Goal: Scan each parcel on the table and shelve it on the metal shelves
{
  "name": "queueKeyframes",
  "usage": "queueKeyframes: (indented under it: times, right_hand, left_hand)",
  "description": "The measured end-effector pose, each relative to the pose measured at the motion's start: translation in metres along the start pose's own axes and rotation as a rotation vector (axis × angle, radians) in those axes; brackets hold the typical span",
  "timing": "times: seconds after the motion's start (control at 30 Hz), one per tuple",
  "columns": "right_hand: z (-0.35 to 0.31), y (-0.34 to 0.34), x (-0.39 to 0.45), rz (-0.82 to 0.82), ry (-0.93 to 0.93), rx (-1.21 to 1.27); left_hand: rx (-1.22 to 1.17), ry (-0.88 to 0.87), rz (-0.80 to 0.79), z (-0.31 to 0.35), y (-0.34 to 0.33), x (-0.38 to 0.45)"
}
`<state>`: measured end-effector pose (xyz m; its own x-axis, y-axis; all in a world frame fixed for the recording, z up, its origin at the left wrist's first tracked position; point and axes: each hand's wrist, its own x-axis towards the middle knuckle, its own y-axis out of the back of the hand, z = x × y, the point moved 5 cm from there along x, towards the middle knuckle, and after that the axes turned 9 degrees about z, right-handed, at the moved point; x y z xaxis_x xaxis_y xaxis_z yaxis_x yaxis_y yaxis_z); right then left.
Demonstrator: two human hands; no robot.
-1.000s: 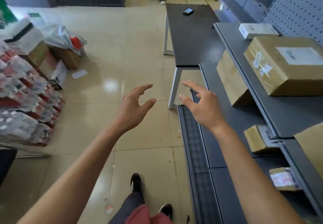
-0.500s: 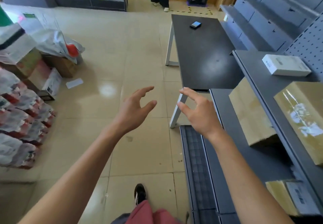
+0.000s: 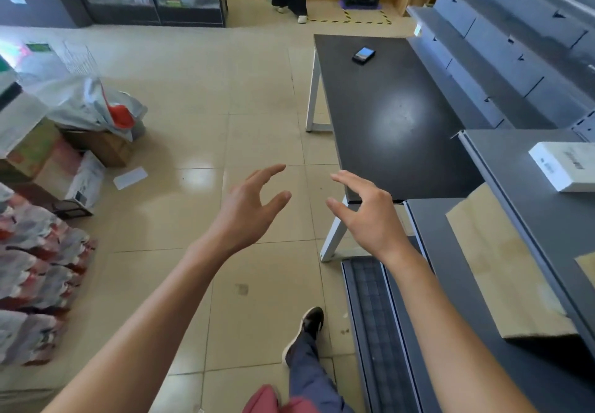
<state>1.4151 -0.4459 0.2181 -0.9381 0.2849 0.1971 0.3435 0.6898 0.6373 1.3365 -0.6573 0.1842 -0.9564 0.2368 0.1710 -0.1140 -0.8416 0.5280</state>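
both hands are empty, fingers spread and curled: left hand (image 3: 248, 209) over the floor, right hand (image 3: 370, 216) at the near corner of the bench (image 3: 386, 129). no parcels remain on the bench, only a scanner (image 3: 363, 55) at its far end. the parcels sit on the shelves (image 3: 515, 187) to the right: a white box (image 3: 566, 167) above, a brown carton (image 3: 502, 271) below. the carton looks stiff and probably light; it would take a hand on each side. the shelf lips jut out beside the right arm; the floor to the left is open.
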Motion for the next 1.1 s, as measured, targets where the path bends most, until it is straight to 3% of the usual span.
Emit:
queueKeyframes:
  times: [0.37, 0.83, 1.1]
  right_hand:
    - [0.046, -0.008, 0.172, -0.019, 0.039, -0.098]
    - [0.054, -0.072, 0.378, -0.060, 0.045, -0.112]
    - [0.046, -0.106, 0.494, 0.018, -0.007, -0.139]
  left_hand:
    - [0.096, -0.029, -0.048, -0.003, -0.051, 0.172]
    - [0.056, 0.011, -0.041, -0.058, -0.056, 0.374]
    - [0.047, -0.005, -0.075, -0.090, -0.038, 0.509]
